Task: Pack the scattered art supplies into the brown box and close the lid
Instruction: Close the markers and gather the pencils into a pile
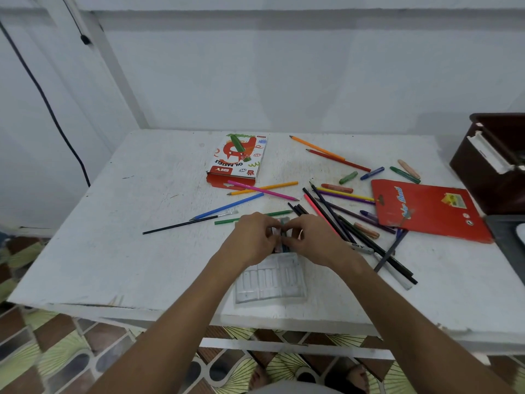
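Both hands (257, 237) (309, 238) pinching crayons (282, 231) over clear tray (270, 280); pencils (355, 223) scattered beside.

- The brown box (494, 160) is cut off by the right edge; its contents are not readable.
- A grey object (511, 240) below it is also cropped there.
- The left hand (252, 240) and right hand (309, 240) cover the small items between their fingers and the far end of the clear plastic tray (270, 280).

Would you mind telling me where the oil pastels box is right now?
In the head view, the oil pastels box lies at the table's far middle, a green crayon on top, beyond both hands.
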`<state>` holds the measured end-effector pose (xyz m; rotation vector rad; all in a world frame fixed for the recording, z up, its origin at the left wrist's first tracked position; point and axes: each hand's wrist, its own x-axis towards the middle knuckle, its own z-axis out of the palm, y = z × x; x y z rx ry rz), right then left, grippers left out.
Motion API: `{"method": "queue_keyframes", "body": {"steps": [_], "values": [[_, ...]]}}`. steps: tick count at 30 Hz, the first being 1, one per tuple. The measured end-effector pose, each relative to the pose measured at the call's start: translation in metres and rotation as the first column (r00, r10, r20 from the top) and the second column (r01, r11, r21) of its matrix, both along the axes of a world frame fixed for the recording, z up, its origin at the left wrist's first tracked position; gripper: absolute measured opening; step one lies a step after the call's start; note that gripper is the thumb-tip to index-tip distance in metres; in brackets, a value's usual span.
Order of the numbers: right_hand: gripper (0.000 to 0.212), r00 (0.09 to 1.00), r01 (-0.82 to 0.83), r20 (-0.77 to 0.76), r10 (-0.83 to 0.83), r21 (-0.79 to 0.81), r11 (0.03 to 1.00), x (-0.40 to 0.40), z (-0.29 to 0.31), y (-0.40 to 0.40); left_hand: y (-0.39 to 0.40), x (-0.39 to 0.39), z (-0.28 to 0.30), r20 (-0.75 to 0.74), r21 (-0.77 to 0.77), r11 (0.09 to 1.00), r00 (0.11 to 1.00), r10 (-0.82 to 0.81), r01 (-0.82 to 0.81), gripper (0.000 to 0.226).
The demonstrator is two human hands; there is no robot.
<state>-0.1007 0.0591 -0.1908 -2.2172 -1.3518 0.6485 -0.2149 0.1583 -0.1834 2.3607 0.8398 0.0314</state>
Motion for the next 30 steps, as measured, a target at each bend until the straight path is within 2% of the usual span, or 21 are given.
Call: {"method": "queue_keyframes", "body": {"steps": [3,14,21,25,30], "values": [[0.025,1.000,-0.028,-0.007,0.028,-0.027,0.999,0.004,0.002,-0.001,-0.001,0.000,-0.001,-0.014,0.032,0.999,1.000,0.005,-0.005,0.023],[0.038,0.999,-0.041,-0.025,0.039,-0.078,0.996,0.011,-0.001,-0.002,0.001,0.002,-0.007,-0.101,0.114,0.993,0.995,0.023,-0.012,0.015],[0.041,0.999,-0.039,-0.016,0.038,-0.062,0.997,0.010,-0.006,-0.003,0.005,0.003,-0.008,-0.115,0.079,0.996,0.993,-0.036,0.046,0.023],[0.043,1.000,-0.012,0.017,0.012,-0.002,1.000,0.013,-0.006,-0.015,0.004,0.004,-0.004,-0.118,0.064,0.996,0.992,-0.047,0.055,0.022],[0.032,0.996,0.075,0.044,-0.080,0.110,0.991,0.054,0.007,-0.058,-0.019,0.016,-0.001,-0.007,0.136,0.990,1.000,0.029,-0.027,0.036]]}}
